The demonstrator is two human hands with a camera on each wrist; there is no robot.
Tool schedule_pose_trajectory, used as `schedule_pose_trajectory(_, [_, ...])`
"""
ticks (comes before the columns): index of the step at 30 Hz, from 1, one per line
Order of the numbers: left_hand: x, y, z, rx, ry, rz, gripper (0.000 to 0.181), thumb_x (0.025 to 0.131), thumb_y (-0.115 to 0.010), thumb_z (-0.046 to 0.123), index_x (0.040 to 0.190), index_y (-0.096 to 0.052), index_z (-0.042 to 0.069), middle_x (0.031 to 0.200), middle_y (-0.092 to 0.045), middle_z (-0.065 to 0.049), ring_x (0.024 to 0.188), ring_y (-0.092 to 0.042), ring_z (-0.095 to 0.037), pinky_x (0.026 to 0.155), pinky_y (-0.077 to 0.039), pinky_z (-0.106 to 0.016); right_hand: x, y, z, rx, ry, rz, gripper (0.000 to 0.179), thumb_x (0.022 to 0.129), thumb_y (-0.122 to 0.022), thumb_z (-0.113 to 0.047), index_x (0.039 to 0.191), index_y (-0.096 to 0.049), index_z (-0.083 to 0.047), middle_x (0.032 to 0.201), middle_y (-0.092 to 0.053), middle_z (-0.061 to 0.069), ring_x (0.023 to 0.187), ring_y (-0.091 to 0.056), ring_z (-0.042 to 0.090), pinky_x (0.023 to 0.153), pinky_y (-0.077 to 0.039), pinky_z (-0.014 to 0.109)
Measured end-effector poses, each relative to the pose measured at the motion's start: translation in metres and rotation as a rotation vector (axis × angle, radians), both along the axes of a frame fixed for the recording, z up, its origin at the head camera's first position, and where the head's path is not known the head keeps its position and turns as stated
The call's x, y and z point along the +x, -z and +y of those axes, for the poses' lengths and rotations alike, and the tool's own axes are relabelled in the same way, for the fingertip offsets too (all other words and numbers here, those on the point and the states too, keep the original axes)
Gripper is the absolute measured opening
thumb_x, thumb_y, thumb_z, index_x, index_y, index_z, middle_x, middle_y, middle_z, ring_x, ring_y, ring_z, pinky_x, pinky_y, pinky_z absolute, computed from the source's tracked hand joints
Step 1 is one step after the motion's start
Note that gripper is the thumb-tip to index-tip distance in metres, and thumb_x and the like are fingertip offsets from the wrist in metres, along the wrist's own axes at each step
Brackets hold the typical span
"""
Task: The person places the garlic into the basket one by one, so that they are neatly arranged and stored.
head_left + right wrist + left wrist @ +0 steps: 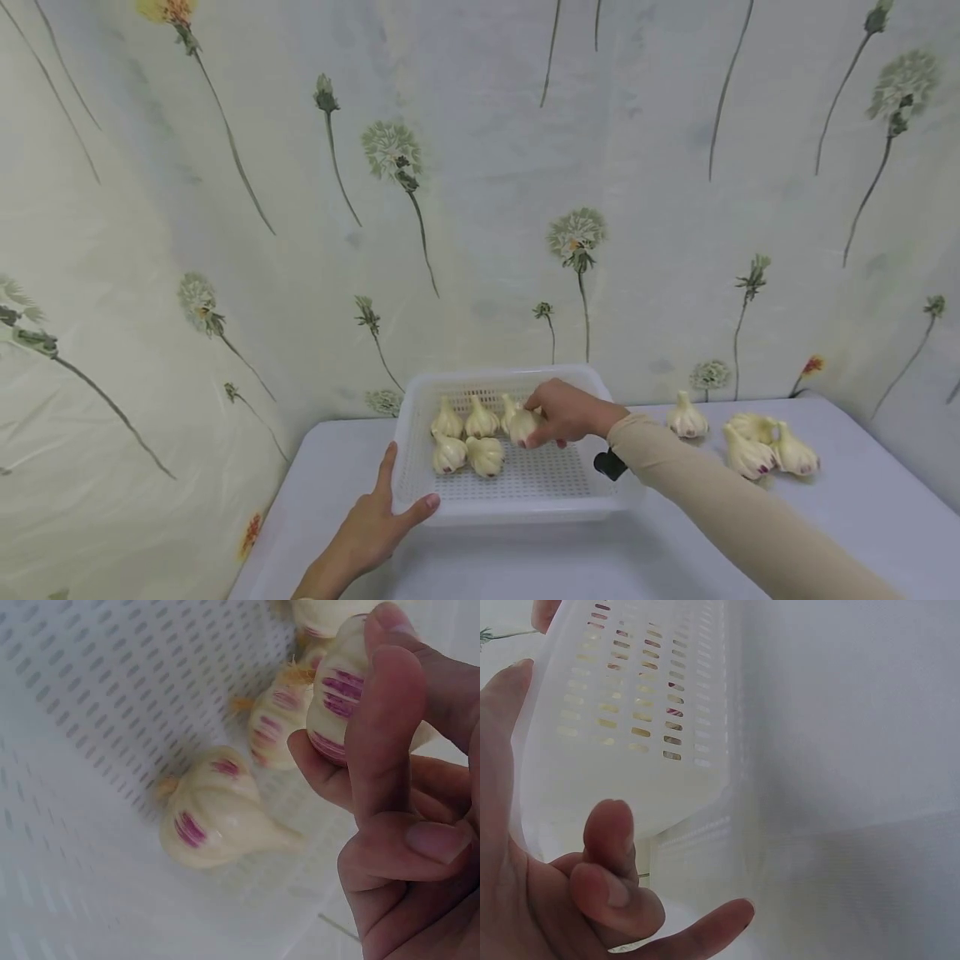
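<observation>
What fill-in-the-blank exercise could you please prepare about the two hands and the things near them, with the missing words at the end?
1. The right hand holds a bulb of ____.
2. The left hand touches the basket, whose colour is ____.
3. On the table, to the right of the basket, ____ other bulbs can be seen in the head view.

Missing words: garlic; white; four.
</observation>
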State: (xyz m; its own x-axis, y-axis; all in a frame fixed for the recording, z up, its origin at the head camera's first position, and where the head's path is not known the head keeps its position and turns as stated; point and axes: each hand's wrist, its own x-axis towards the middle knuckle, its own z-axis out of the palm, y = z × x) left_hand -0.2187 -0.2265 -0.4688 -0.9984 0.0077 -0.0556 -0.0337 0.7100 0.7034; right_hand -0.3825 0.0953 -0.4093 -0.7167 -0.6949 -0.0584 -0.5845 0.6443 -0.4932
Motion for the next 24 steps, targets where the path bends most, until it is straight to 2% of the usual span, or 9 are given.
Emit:
schedule_pose_trajectory(3, [0.0,0.0,0.0,0.003,-0.001,-0.009,0.116,0.093,-0.069,0.067,0.172,-0.002,0.015,0.075,-0.065,-0.008,0.071,-0.061,-0.02,0.067,-0.051,-0.039,0.001,0.005,-0.005,0.022,0.012,0.01,0.031,0.085,-0.091,-0.017,0.109,-0.078,-0.001,0.067,-0.071,0.0,0.051,-0.07,0.031,0.05,-0.047,0.026])
schedule_pose_trajectory(8, [-0.002,0.001,0.0,-0.003,-0.011,-0.005,0.116,0.093,-0.068,0.069,0.172,-0.004,0.015,0.077,-0.065,-0.009,0.073,-0.061,-0.021,0.068,-0.052,-0.04,-0.001,0.012,-0.012,0.085,0.047,0.064,0.046,0.08,-0.095,-0.019,0.115,-0.077,0.005,0.056,-0.07,0.003,0.044,-0.066,0.017,0.059,-0.053,0.025])
schedule_pose_trajectory(11, [-0.002,0.002,0.0,-0.003,-0.012,-0.004,0.115,0.093,-0.069,0.069,0.172,-0.004,0.015,0.079,-0.067,-0.01,0.075,-0.061,-0.021,0.07,-0.052,-0.041,-0.003,0.017,-0.015,0.118,0.099,0.068,0.055,0.075,-0.098,-0.02,0.118,-0.076,0.006,0.064,-0.072,0.006,0.042,-0.064,0.012,0.07,-0.058,0.03])
schedule_pose_trajectory(14, [-0.002,0.002,0.0,-0.002,-0.012,-0.003,0.116,0.092,-0.069,0.069,0.172,-0.005,0.015,0.081,-0.068,-0.011,0.077,-0.062,-0.022,0.071,-0.053,-0.042,-0.004,0.021,-0.016,0.152,0.139,0.067,0.058,0.071,-0.101,-0.021,0.118,-0.077,0.004,0.077,-0.075,0.007,0.044,-0.064,0.011,0.081,-0.058,0.034])
schedule_pose_trajectory(17, [-0.001,0.002,0.0,-0.002,-0.014,0.002,0.116,0.092,-0.07,0.068,0.172,-0.005,0.015,0.083,-0.069,-0.013,0.078,-0.063,-0.022,0.073,-0.054,-0.044,-0.003,0.025,-0.018,0.16,0.151,0.047,0.055,0.07,-0.101,-0.018,0.115,-0.077,0.003,0.085,-0.076,0.011,0.044,-0.065,0.012,0.078,-0.059,0.033])
schedule_pose_trajectory(20, [-0.001,0.001,0.0,-0.008,-0.018,0.01,0.114,0.093,-0.07,0.066,0.172,-0.006,0.015,0.087,-0.071,-0.015,0.08,-0.063,-0.022,0.075,-0.055,-0.046,-0.003,0.029,-0.02,0.151,0.154,0.029,0.051,0.069,-0.101,-0.014,0.112,-0.078,0.003,0.096,-0.077,0.017,0.043,-0.065,0.012,0.062,-0.058,0.029])
schedule_pose_trajectory(22, [-0.001,0.001,0.0,-0.008,-0.02,0.013,0.112,0.094,-0.07,0.065,0.172,-0.007,0.015,0.089,-0.072,-0.017,0.08,-0.064,-0.022,0.076,-0.055,-0.047,-0.002,0.031,-0.022,0.154,0.171,0.018,0.042,0.069,-0.1,-0.013,0.103,-0.079,0.001,0.093,-0.077,0.016,0.043,-0.065,0.012,0.057,-0.054,0.027])
schedule_pose_trajectory(24, [-0.001,0.0,0.001,-0.01,-0.023,0.014,0.112,0.094,-0.07,0.064,0.172,-0.007,0.015,0.093,-0.073,-0.02,0.082,-0.065,-0.023,0.077,-0.056,-0.048,-0.001,0.031,-0.023,0.167,0.183,0.019,0.031,0.07,-0.099,-0.016,0.087,-0.076,-0.003,0.081,-0.075,0.012,0.043,-0.065,0.012,0.052,-0.049,0.025])
